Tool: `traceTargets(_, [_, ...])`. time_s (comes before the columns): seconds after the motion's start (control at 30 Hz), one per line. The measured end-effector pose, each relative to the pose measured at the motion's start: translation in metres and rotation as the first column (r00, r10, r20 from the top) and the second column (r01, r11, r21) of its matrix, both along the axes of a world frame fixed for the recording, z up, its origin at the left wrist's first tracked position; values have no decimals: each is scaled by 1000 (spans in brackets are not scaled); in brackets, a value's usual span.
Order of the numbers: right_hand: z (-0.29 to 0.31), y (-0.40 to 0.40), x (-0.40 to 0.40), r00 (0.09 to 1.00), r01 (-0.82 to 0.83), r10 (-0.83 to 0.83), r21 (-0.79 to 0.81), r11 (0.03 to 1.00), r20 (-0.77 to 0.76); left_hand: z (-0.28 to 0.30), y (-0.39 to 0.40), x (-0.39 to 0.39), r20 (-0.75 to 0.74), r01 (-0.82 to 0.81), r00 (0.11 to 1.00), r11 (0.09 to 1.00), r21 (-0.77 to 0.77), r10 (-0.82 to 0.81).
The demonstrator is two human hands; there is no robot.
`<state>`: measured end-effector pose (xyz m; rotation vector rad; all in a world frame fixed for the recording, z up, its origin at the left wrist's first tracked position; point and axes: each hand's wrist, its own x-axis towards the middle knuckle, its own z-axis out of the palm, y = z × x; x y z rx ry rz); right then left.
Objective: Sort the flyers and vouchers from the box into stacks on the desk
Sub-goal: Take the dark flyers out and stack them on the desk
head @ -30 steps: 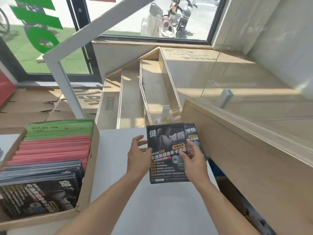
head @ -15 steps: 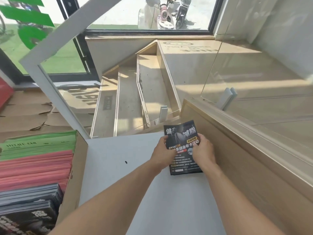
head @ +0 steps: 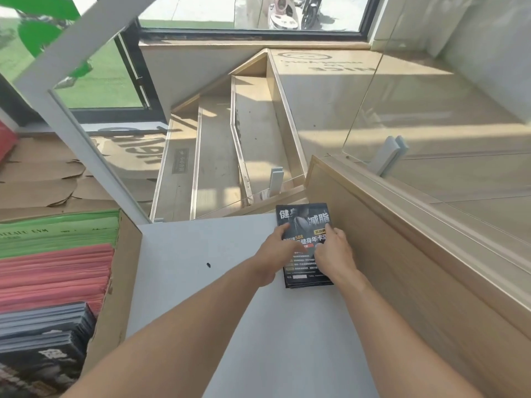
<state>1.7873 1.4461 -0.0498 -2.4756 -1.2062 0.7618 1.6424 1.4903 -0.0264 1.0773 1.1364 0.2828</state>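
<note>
A stack of black flyers (head: 304, 218) with white and yellow print lies flat on the white desk (head: 218, 311), at its far right corner against the wooden side panel. My left hand (head: 275, 251) presses on the stack's left half and my right hand (head: 333, 254) on its right half, covering the middle of the top sheet. At the left stands the cardboard box (head: 115, 297), holding green flyers (head: 57, 234) at the back, red vouchers (head: 54, 277) in the middle and more black flyers (head: 43, 340) at the front.
A tall wooden panel (head: 402, 268) with a glass pane above walls in the desk's right side. A slanted white post (head: 86, 156) rises behind the box. Beyond the desk's far edge, stairs drop away. A small dark speck (head: 208, 265) sits mid-desk.
Both hands carried the black flyers forward and to the right, lowered them onto the desk's far right corner, and now lie on top of them. The view shifted right, so less of the box shows.
</note>
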Motion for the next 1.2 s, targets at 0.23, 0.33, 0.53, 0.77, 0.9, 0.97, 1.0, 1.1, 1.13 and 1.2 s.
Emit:
traceTargets(0.23, [14,-24,-47,991,-125,103,346,930,80,33,-32,-62,-10,-116,992,918,379,129])
traceTargets(0.33, [22,-45,-114,957,-255,289,487,835,4,45,-66,-127,90,-259,962,751,607,259])
traceTargets(0.53, [38,-89,-259,771,-497,637,617,611,-9,62,-106,-296,-70,-192,810,377,906,582])
traceTargets(0.77, [48,-82,-346,642,-755,669,461,467,374,33,-120,-399,-517,232,733,551,801,443])
traceTargets(0.9, [44,-91,-357,628,-777,615,340,531,477,15,-124,-400,-567,329,706,513,793,423])
traceTargets(0.97, [44,-93,-360,657,-753,581,377,540,481,9,-126,-398,-583,359,675,489,795,451])
traceTargets(1.0, [45,-93,-362,669,-743,572,407,531,474,8,-128,-398,-578,358,673,479,801,462])
traceTargets(1.1, [48,-95,-369,683,-729,573,463,504,453,6,-131,-399,-551,351,699,453,820,456])
traceTargets(1.13, [49,-98,-371,707,-704,579,480,523,406,6,-132,-400,-531,343,714,433,834,456])
traceTargets(1.2, [51,-103,-374,753,-645,597,490,587,277,7,-134,-404,-473,307,756,393,867,453])
